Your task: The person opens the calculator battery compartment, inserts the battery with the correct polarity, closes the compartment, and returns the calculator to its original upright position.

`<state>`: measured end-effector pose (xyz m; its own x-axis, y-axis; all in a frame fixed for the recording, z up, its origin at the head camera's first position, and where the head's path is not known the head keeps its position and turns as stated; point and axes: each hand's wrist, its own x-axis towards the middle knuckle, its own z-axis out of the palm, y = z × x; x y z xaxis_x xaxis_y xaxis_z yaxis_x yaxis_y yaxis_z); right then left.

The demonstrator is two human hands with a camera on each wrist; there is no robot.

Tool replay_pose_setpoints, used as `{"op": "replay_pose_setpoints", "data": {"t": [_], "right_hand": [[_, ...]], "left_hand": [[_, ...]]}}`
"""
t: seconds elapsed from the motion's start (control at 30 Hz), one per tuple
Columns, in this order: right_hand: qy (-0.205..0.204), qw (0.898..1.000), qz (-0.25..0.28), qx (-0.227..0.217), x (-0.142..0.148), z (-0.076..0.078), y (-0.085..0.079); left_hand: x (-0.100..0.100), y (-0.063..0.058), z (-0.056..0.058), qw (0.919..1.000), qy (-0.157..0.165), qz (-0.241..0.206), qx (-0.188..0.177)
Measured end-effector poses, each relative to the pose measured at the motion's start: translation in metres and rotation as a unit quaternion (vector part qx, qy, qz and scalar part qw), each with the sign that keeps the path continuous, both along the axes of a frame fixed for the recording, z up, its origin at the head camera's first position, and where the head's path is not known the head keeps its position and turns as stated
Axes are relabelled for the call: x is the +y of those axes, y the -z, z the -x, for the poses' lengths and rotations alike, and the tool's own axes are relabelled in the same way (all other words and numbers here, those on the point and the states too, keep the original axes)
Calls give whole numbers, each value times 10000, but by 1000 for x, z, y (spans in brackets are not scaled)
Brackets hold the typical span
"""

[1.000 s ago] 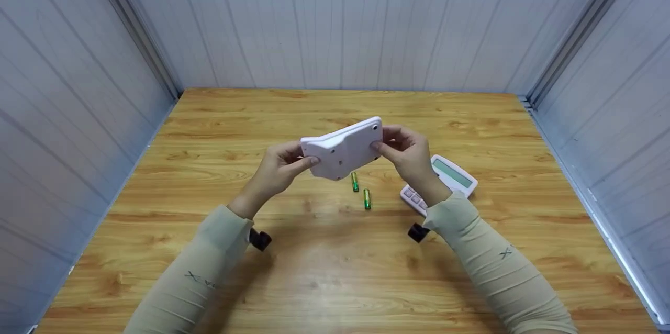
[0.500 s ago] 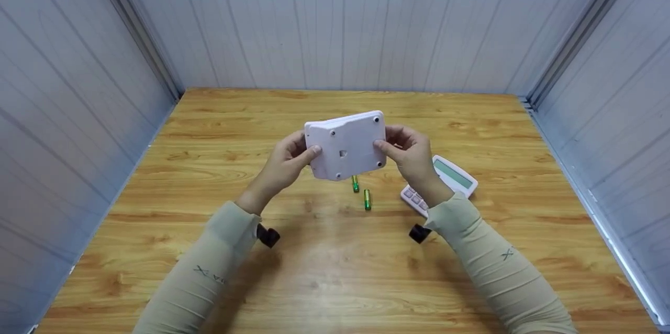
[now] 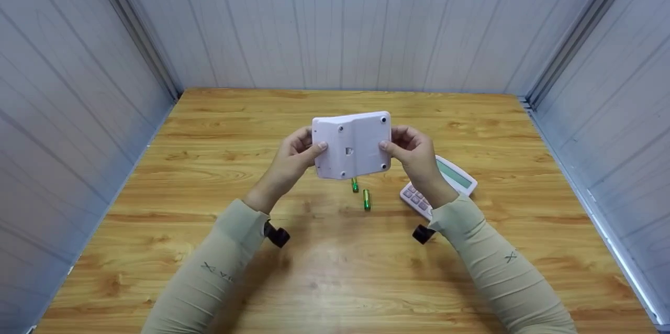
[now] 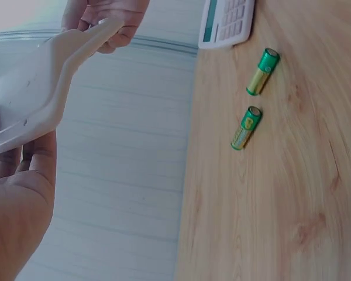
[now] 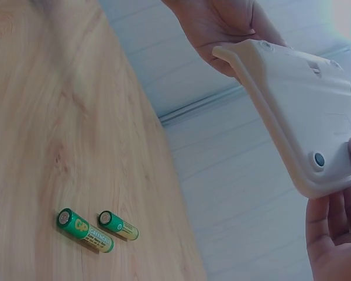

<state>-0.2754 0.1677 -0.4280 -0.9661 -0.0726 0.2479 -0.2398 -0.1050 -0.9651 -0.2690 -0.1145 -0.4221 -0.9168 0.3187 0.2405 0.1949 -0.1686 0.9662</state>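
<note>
Both hands hold up a pale plastic calculator back cover (image 3: 361,148) above the table, its outer face toward me. It is a thin shell with a bend across it, small round feet near the corners and a little square notch in the middle. My left hand (image 3: 293,158) grips the left edge, thumb on the outer face and fingers behind. On the opposite edge, my right hand (image 3: 416,158) pinches the cover the same way. Below it, two green and gold batteries (image 3: 367,200) lie on the wood; the farther battery (image 5: 118,226) is partly hidden by the cover in the head view.
A pale calculator (image 3: 413,200) with a green-grey display lies face up at the right, partly behind the right forearm. The wooden table (image 3: 235,119) meets panelled walls at the back (image 3: 324,25) and sides. Black wrist devices (image 3: 423,234) hang under both sleeves.
The cover has been tilted up so more of its outer face shows, and it has shifted slightly right. Both hands moved with it, keeping their hold. The batteries and calculator stay put.
</note>
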Motion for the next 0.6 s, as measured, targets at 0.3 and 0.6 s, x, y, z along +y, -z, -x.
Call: {"op": "replay_pose_setpoints", "data": {"t": [0.3, 0.6], "right_hand": [[-586, 9976, 180, -326, 5, 1, -2], [-1309, 9879, 137, -820, 13, -3, -1]], "left_hand": [[10, 4, 3, 9980, 352, -465, -258], [26, 9, 6, 9960, 569, -541, -424]]}}
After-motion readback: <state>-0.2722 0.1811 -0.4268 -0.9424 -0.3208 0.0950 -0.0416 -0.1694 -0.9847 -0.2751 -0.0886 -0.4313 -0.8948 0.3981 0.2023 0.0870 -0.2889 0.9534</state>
